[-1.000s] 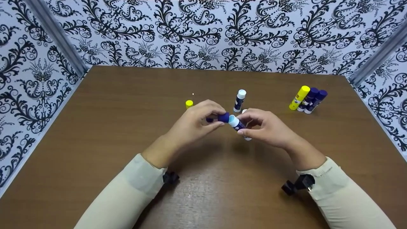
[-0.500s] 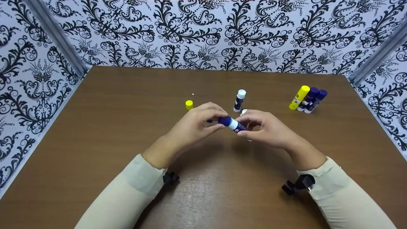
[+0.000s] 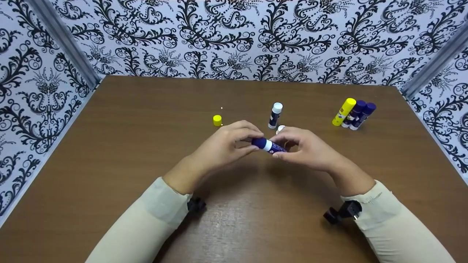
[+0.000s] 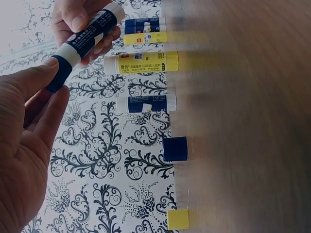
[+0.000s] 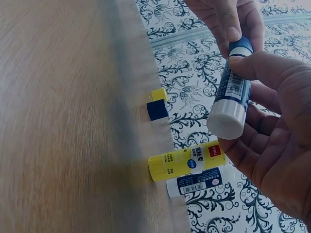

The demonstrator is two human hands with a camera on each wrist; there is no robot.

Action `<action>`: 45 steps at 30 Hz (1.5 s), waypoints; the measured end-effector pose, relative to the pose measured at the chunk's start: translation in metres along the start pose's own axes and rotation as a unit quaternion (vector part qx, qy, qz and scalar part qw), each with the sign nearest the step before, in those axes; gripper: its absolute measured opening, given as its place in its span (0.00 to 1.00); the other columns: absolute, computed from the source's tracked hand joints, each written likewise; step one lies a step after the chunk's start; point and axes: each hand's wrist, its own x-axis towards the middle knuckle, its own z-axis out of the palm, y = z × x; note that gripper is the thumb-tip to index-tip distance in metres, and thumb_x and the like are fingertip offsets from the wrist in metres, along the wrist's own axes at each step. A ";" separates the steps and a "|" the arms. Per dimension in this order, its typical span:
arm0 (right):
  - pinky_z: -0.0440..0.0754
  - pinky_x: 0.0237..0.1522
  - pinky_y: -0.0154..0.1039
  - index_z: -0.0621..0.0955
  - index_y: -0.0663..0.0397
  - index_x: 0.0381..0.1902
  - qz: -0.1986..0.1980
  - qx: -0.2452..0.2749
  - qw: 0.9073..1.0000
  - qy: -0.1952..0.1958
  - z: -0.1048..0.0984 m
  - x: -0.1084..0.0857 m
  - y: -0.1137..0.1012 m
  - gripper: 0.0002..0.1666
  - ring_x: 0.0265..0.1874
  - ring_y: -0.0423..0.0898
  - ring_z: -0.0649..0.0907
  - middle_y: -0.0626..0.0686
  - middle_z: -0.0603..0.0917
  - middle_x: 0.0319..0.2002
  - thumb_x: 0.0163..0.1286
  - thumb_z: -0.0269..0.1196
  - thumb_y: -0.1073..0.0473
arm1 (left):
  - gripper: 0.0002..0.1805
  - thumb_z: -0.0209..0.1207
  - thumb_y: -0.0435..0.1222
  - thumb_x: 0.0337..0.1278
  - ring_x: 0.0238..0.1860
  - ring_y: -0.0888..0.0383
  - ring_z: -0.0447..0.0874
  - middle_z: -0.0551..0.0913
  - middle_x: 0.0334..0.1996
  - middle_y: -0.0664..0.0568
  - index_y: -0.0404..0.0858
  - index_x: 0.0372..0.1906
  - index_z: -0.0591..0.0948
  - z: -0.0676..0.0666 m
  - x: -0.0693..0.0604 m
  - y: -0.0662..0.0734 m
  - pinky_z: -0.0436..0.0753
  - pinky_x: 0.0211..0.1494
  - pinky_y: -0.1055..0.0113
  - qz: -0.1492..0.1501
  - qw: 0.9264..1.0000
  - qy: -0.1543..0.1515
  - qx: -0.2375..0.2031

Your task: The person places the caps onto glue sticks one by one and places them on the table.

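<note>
In the head view, both hands meet over the table around one glue stick, tilted in the air. My left hand pinches its dark blue cap between thumb and fingers. The blue-labelled body is gripped by my right hand, its white base facing the camera in the right wrist view. A white collar shows between cap and label. Close behind the right hand stands an uncapped yellow glue stick, mostly hidden in the head view. Beside it is an uncapped blue glue stick, upright with a white top.
A yellow cap sits on the table beyond the left hand. Near it is a loose blue cap, seen in both wrist views. At the right stand a capped yellow glue stick and two capped blue glue sticks.
The blue cap, at first just off the tip of the stick, has slid down over it, covering the pale glue. Both hands have lowered slightly with it.
</note>
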 end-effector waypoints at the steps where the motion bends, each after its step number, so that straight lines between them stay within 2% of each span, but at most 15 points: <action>1: 0.87 0.44 0.38 0.87 0.49 0.52 -0.001 -0.001 1.000 0.000 0.000 0.000 0.000 0.16 0.41 0.45 0.83 0.49 0.82 0.41 0.66 0.73 0.62 | 0.17 0.69 0.28 0.62 0.54 0.51 0.87 0.85 0.53 0.42 0.30 0.56 0.86 0.000 0.000 0.000 0.89 0.55 0.65 0.001 1.000 -0.001 -0.002; 6: 0.86 0.42 0.36 0.87 0.49 0.51 -0.011 -0.009 1.000 0.005 0.001 0.000 0.000 0.16 0.41 0.43 0.82 0.48 0.82 0.41 0.65 0.74 0.63 | 0.17 0.69 0.29 0.63 0.53 0.51 0.87 0.85 0.53 0.42 0.30 0.56 0.86 0.000 0.000 0.001 0.89 0.55 0.65 0.005 1.000 -0.007 -0.011; 16: 0.82 0.38 0.37 0.87 0.49 0.50 -0.028 -0.027 0.999 0.010 0.002 0.001 -0.002 0.16 0.39 0.42 0.81 0.47 0.81 0.39 0.65 0.75 0.62 | 0.16 0.68 0.31 0.65 0.52 0.53 0.87 0.86 0.52 0.44 0.31 0.55 0.86 -0.001 0.001 0.001 0.87 0.56 0.72 0.004 1.000 -0.022 0.006; 31: 0.82 0.38 0.36 0.87 0.51 0.50 -0.037 -0.041 0.998 0.017 0.004 0.000 -0.006 0.17 0.38 0.42 0.80 0.48 0.81 0.39 0.63 0.76 0.61 | 0.15 0.68 0.31 0.64 0.51 0.54 0.88 0.87 0.51 0.44 0.32 0.54 0.87 0.002 0.001 0.003 0.88 0.55 0.71 0.007 1.000 -0.020 -0.007; 38: 0.81 0.37 0.36 0.87 0.52 0.49 -0.055 -0.060 0.996 0.034 0.006 -0.001 -0.005 0.17 0.37 0.41 0.79 0.48 0.82 0.38 0.62 0.77 0.63 | 0.16 0.69 0.32 0.63 0.51 0.54 0.88 0.88 0.49 0.44 0.32 0.54 0.87 0.002 0.002 0.005 0.87 0.55 0.74 -0.008 1.000 -0.023 -0.007; 45: 0.81 0.37 0.37 0.88 0.52 0.49 -0.054 -0.084 0.994 0.052 0.008 -0.001 -0.010 0.18 0.38 0.41 0.79 0.49 0.83 0.40 0.61 0.78 0.62 | 0.15 0.70 0.32 0.62 0.49 0.54 0.87 0.89 0.48 0.45 0.32 0.53 0.88 0.001 0.002 0.007 0.88 0.52 0.73 -0.010 1.000 -0.014 -0.016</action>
